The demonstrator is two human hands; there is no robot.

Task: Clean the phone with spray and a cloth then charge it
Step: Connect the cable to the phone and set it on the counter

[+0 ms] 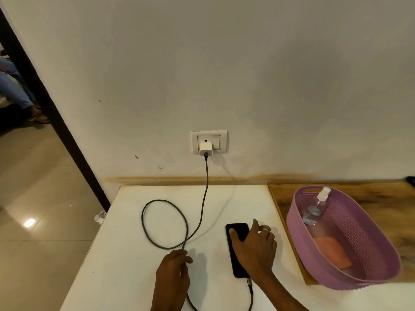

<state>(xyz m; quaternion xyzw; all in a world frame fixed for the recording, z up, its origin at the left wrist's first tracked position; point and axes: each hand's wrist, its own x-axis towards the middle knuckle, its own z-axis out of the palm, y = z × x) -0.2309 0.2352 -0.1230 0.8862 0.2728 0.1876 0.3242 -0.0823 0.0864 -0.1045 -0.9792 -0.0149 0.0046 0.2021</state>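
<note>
phone plugged in, hands settling it on the table

head view: the right hand (253, 250) lies open, palm flat on the black phone (238, 250), which rests on the white table (125, 254); the cable (165, 223) enters the phone's near end just below that wrist. the left hand (174, 272) curls loosely round the cable. judgement: keep the phone pinned while easing slack, so the plug isn't strained.

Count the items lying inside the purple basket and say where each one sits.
2. The spray bottle leans against the far end of the purple basket; the orange cloth lies flat on its floor, nearer the person. The near wall may hide more.
</note>
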